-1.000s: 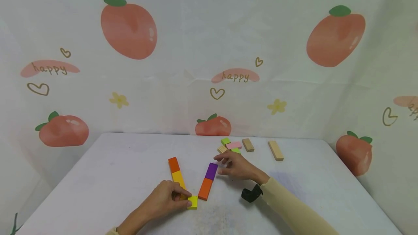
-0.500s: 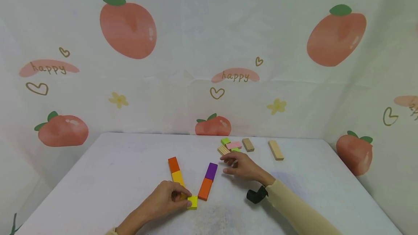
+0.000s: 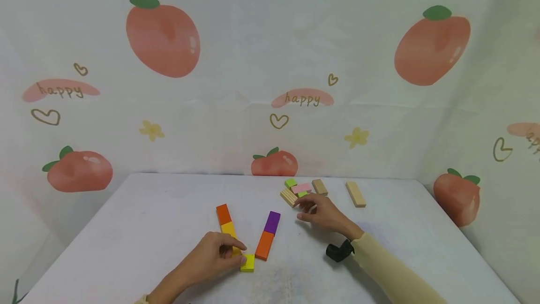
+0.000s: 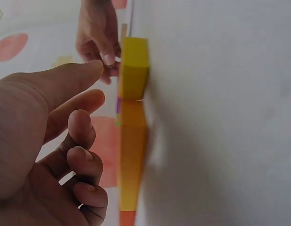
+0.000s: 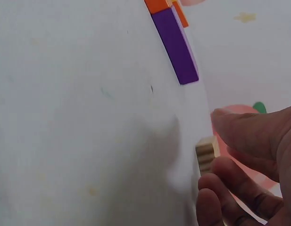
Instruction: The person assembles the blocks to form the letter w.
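Note:
In the head view my left hand (image 3: pixel 217 254) hovers at the near end of a row of blocks, thumb tip by a small yellow block (image 3: pixel 248 263). The left wrist view shows a gap between that thumb and the yellow block (image 4: pixel 135 68), with the other fingers loosely curled. An amber block (image 3: pixel 228 230) and a red-orange block (image 3: pixel 223 214) continue the row, partly covered by the hand. An orange block (image 3: pixel 264 246) and a purple block (image 3: pixel 272 223) form a second slanting row. My right hand (image 3: pixel 322 212) reaches over the table, fingertips close to a striped wooden block (image 3: pixel 288 197), gripping nothing.
Beyond the right hand lie a pink block (image 3: pixel 301 188), a lime-green block (image 3: pixel 290 183) and another partly hidden. Two plain wooden blocks lie farther right, one short (image 3: pixel 319 187) and one long (image 3: pixel 356 194). A printed curtain (image 3: pixel 236 60) hangs behind the white table (image 3: pixel 139 229).
My right hand has moved right, away from the purple block and toward the striped wooden block. The left index finger has lifted a little off the yellow block. The blocks stay put.

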### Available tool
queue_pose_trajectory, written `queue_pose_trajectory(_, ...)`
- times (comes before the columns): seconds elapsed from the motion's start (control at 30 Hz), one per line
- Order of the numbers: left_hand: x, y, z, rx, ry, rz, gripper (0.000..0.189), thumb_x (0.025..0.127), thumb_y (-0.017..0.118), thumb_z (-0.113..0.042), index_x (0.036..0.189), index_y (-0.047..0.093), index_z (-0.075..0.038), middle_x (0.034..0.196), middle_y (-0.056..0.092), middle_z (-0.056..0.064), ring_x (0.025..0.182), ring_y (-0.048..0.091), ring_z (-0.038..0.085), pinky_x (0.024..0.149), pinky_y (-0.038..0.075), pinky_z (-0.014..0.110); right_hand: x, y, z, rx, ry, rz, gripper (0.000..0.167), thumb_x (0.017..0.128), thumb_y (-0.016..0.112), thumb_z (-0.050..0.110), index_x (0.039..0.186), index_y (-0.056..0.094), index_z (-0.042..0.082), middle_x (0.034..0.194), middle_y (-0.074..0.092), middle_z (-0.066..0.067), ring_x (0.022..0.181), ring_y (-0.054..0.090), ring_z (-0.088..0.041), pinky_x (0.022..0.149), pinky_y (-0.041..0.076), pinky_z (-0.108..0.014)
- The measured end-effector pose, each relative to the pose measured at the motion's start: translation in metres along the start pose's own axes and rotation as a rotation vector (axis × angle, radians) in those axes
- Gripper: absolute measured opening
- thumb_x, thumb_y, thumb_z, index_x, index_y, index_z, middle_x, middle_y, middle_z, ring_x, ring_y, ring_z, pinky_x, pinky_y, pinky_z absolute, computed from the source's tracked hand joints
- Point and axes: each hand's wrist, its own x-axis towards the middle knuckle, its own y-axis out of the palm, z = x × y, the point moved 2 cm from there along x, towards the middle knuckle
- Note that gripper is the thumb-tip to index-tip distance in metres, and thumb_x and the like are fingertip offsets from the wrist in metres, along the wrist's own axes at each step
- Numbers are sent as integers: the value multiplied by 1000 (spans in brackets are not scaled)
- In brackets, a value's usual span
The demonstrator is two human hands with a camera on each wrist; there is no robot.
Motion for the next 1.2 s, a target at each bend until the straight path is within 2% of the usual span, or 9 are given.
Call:
queue_pose_trajectory(0.17,9,-6,-9,72,12,-62,22,89,80,-27,103,79,-11,65,52,-11,59,45,4,52,37,20,-2,-7,-2,-14,7,-52,30,90,77,11,116,69,0,102,67,-5,92,62,-20,80,53,-29)
queue_pose_trajectory(0.37,30,-7,-23,180,27,-126,24,88,80,-24,108,79,-10,69,51,-12,65,47,7,56,41,23,-3,-10,-8,-34,50,-90,29,90,78,12,116,69,0,102,67,-5,93,63,-21,82,54,-33)
queue_pose_trajectory(0.5,46,-2,-29,198,4,-105,29,89,80,-26,114,78,-11,75,54,-11,76,50,13,60,43,25,-4,-13,-12,-54,75,-105,28,90,77,11,115,69,1,99,67,-3,92,63,-19,83,54,-37)
queue_pose_trajectory(0.7,68,10,-28,217,-53,-66,33,90,79,-33,118,77,-16,84,57,-10,86,52,15,68,45,27,-3,-17,-18,-53,93,-137,25,90,77,9,113,70,1,94,67,-1,87,64,-17,76,51,-31)
queue_pose_trajectory(1.0,88,26,-20,194,-175,-90,30,89,80,-30,117,79,-19,82,56,-4,75,51,15,59,42,26,1,-19,-20,-23,150,-163,25,89,77,8,113,70,0,88,66,1,84,62,-16,71,49,-30)
queue_pose_trajectory(1.2,91,32,-18,221,-194,-92,29,88,80,-28,114,79,-14,78,57,-4,71,51,15,59,42,26,5,-18,-20,-32,159,-198,26,89,77,8,112,71,0,87,65,-1,79,60,-15,66,47,-28)
